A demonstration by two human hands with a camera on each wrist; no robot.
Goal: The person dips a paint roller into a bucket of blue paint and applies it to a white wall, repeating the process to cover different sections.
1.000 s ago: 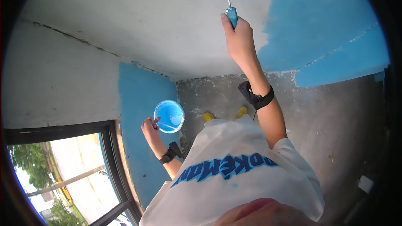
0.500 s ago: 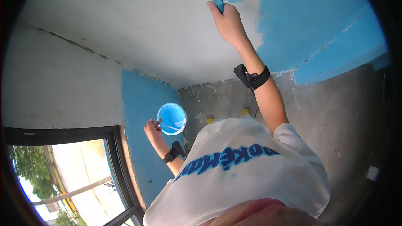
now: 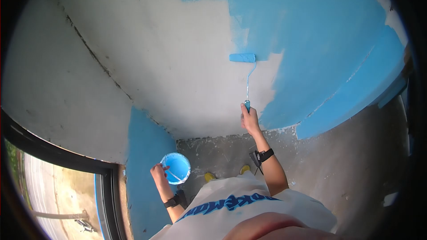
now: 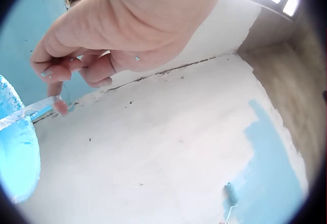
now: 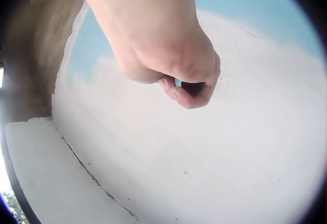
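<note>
My right hand (image 3: pixel 250 120) grips the blue handle of a paint roller (image 3: pixel 242 58). The roller's blue sleeve lies at the border between blue paint and the bare white wall (image 3: pixel 191 62). In the right wrist view, the fingers (image 5: pixel 191 101) curl round the handle, and the palm hides most of it. Low on the left, my left hand (image 3: pixel 159 173) holds a bucket (image 3: pixel 188 169) of light blue paint by its thin, whitish handle (image 4: pixel 30 109). Specks of blue paint dot the left fingers in the left wrist view.
Blue paint (image 3: pixel 320 40) covers the wall's right side, with a jagged edge. A dark-framed window (image 3: pixel 111 200) is at lower left, beside a blue wall strip (image 3: pixel 149 151). Yellow shoes (image 3: pixel 209 177) stand on the grey concrete floor (image 3: pixel 338 169). A dark crack runs along the wall corner.
The head view has tilted up, bringing the roller's sleeve and more blue wall into sight. My right hand and the bucket now sit lower in the picture. Both hands keep their holds.
</note>
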